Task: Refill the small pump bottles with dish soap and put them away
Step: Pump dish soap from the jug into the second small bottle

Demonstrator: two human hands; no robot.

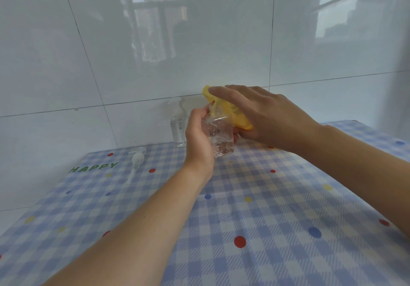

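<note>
The small clear plastic bottle (219, 134) is in your left grip (197, 134), near the back of the counter, just in front of the wall. It leans slightly, with its open neck uppermost. A little clear liquid with bubbles sits in its lower part. Whether its base touches the cloth cannot be told. Your left grip is wrapped round the bottle from the left side, fingers curled about its shoulder and body.

The spout of a soft yellow soap container (235, 113) is set into the bottle's neck. Your right grip (266, 117) lies over that container: the fingers stretch across its top towards the spout, and the thumb appears to be tucked beneath, so the container is clasped between them.

Just to the left of your left grip, a second clear bottle with a pump top (178, 128) stands upright against the wall. Further left, a loose white pump head with its long tube (136, 159) lies flat on the counter, well apart from both bottles.

The counter (277, 208) wears a blue-and-white checked cloth with red, blue and yellow dots and green letters reading HAPPY (94, 167). Behind it rises a glossy white tiled wall (111, 52).
</note>
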